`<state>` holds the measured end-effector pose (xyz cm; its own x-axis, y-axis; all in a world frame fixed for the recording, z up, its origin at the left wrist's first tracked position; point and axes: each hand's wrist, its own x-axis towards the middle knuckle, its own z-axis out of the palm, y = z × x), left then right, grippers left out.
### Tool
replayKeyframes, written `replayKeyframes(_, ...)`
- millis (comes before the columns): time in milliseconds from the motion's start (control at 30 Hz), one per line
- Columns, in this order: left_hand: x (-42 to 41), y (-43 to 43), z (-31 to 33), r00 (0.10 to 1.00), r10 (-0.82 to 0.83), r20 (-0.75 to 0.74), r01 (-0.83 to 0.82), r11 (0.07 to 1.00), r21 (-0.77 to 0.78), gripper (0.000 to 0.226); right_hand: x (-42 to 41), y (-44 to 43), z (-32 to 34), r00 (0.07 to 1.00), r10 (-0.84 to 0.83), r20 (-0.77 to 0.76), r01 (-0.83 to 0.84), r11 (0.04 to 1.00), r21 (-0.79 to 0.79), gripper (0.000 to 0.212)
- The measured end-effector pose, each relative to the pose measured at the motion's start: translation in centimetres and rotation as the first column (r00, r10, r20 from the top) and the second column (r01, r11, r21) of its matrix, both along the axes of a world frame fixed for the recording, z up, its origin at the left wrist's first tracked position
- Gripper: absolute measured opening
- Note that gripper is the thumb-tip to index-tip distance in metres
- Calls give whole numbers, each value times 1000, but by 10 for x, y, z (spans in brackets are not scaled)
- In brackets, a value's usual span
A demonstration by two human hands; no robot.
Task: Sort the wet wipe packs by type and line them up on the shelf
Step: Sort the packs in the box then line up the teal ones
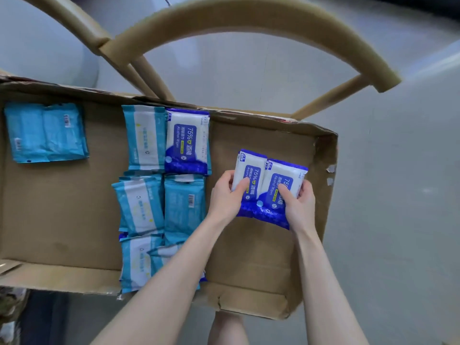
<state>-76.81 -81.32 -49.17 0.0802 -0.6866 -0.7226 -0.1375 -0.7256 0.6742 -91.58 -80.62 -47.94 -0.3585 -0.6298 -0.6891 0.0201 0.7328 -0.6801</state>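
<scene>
Two dark-blue-and-white alcohol wipe packs lie side by side at the right of the cardboard tray (261, 257). My left hand (225, 195) grips the left pack (249, 174), thumb on top. My right hand (300, 206) grips the right pack (281, 183) the same way. A third alcohol pack (186, 141) lies at the tray's back middle beside a teal-and-white wipe pack (144, 138). Several more teal packs (139, 205) fill the middle columns, some face down (184, 205). Two teal packs (46, 131) lie face down at the back left.
The tray rests on a wooden chair whose curved backrest (249, 19) arches behind it. The tray's right wall (326, 195) is torn and bent. Bare cardboard shows at the left (57, 207) and front right. Grey floor surrounds everything.
</scene>
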Motion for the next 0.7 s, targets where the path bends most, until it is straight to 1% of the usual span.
replayKeyframes(67,-14,-6,-13,998,31,47,-31,999,11,22,-15,-8,-12,999,26,-19,-26,1000,-6,30)
replayKeyframes(133,-26,-15,-22,994,81,70,-82,997,-1,23,-29,-17,-24,999,31,-19,-31,999,-25,31)
replayKeyframes(300,-48,-38,-39,980,199,-1,-199,980,10,30,-50,-44,-47,992,99,-81,-106,989,-100,35)
replayKeyframes(367,-52,-44,-47,982,181,59,-179,983,-27,28,-54,-52,-55,981,134,-141,-150,982,-112,40)
replayKeyframes(467,-55,-46,-59,967,141,213,-124,988,-91,30,-55,-56,-66,940,197,-279,-230,969,-88,49)
replayKeyframes(567,-56,-43,-65,950,86,301,-64,995,-80,42,-55,-52,-70,842,288,-457,-339,940,-32,56)
replayKeyframes(700,-52,-37,-60,940,-48,337,78,994,-76,53,-55,-46,-65,728,381,-570,-432,900,50,60)
